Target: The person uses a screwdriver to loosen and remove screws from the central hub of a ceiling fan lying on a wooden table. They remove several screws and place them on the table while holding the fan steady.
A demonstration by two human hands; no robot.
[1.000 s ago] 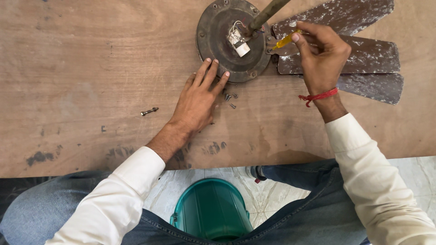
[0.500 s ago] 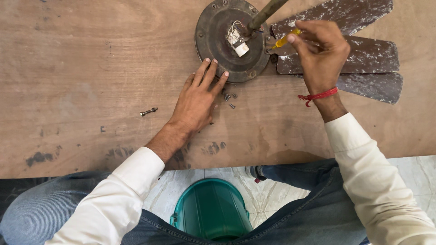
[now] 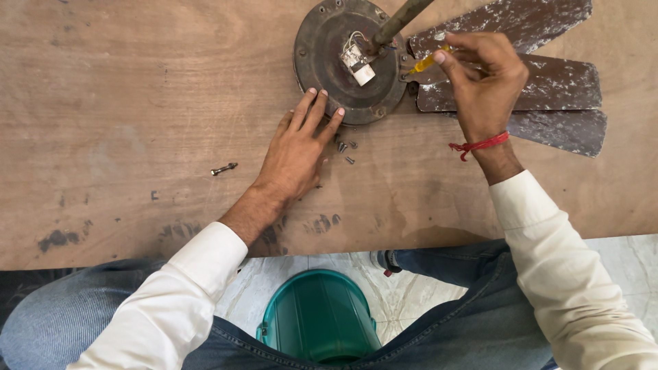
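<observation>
A round, rusty brown fan motor (image 3: 329,58) lies on a wooden table (image 3: 123,103), with a rod and a white part with wires at its centre. Three dusty brown fan blades (image 3: 548,85) are stacked to its right. My left hand (image 3: 298,151) lies flat on the table, fingers spread, fingertips touching the motor's near rim. My right hand (image 3: 483,79) holds a yellow-handled screwdriver (image 3: 428,62), its tip at the motor's right edge where the blades join. Several small screws (image 3: 346,149) lie just right of my left hand.
A single bolt (image 3: 224,168) lies on the table to the left of my left arm. Below the table's near edge a green bucket (image 3: 319,318) stands on a tiled floor between my knees.
My right hand has turned the screwdriver slightly at the motor's edge. My left hand stays pressed against the motor's rim.
</observation>
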